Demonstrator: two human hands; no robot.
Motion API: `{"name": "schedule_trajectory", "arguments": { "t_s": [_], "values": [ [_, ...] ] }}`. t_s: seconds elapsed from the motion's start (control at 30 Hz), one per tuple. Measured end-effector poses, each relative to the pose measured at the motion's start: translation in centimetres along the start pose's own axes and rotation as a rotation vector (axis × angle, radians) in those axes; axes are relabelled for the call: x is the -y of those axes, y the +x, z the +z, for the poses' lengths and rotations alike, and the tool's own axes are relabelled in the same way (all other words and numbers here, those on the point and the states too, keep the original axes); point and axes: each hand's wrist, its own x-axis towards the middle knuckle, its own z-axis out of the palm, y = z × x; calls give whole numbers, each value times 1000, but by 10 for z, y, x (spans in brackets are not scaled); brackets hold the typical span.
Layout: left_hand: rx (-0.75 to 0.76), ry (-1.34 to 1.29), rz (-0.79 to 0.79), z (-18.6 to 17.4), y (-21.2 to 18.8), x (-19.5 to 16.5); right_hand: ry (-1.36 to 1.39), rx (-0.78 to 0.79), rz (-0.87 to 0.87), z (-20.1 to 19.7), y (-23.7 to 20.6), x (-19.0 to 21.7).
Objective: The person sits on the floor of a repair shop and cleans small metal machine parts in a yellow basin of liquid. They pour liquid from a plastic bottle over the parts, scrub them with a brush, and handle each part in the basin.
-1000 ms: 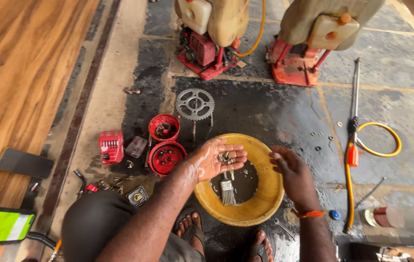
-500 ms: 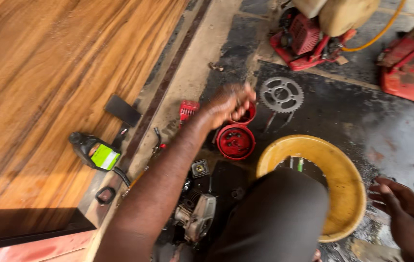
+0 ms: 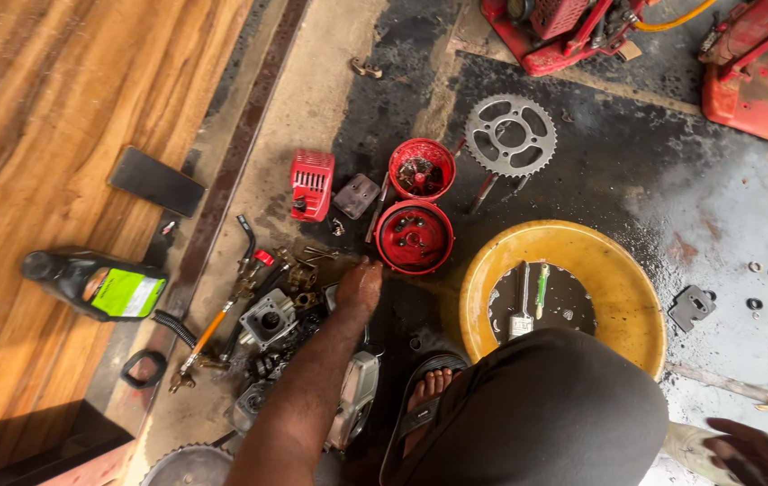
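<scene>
My left hand [image 3: 359,286] reaches down, knuckles up, to the edge of a pile of greasy metal engine parts [image 3: 269,320], just below a round red cover [image 3: 414,237]. Its fingers curl downward and whatever they touch is hidden. My right hand [image 3: 756,448] hangs at the bottom right corner with loose fingers, holding nothing I can see. Between the hands sits a yellow basin [image 3: 623,279] with dark liquid, a small brush [image 3: 522,321] and a green-handled tool [image 3: 542,286]. My knee in dark cloth [image 3: 537,414] covers the basin's near rim.
A red cup-shaped part [image 3: 421,168], a grey sprocket [image 3: 510,135], a red vented cover [image 3: 311,184] and a small grey plate [image 3: 355,195] lie on the oily floor. A black bottle [image 3: 96,283] and a phone [image 3: 156,180] rest on wooden boards at left. Red machines [image 3: 564,27] stand behind.
My left hand left the basin, swung left past the red parts and came down at the pile of metal parts. My right hand dropped to the lower right. The view turned left.
</scene>
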Motion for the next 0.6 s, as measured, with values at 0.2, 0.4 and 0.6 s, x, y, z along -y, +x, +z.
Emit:
{"name": "schedule_trajectory", "arguments": {
  "t_s": [0.2,0.4,0.6],
  "values": [
    [-43,231,33,3,13,6,7,184,38,3,0,33],
    [102,0,-131,-1,18,12,-22,150,91,3,-6,55],
    [-85,-111,3,-9,13,20,0,227,102,-1,-13,63]
  ]
}}
